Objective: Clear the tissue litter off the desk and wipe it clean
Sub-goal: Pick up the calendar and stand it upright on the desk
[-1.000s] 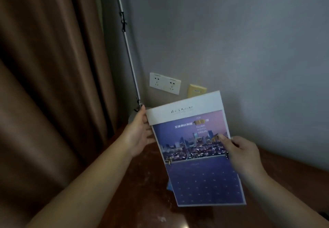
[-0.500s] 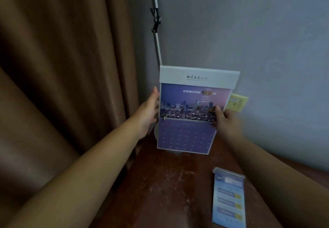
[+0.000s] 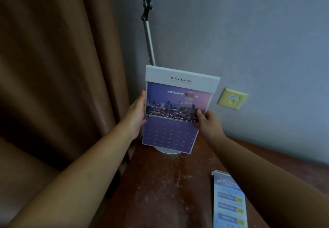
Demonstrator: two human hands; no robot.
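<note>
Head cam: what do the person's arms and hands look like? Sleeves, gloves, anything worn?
Both forearms are bare as far as the frame shows; no sleeve edge comes into view. The left hand and right hand are ungloved. No watch, bracelet or strap shows on either wrist, and no ring can be made out, though the image is dim and soft. No markings or cables on either arm.

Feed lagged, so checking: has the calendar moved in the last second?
Yes. The calendar, tilted over the desk before, now stands upright at the back corner, left of the yellow wall plate, held by both hands.
</note>
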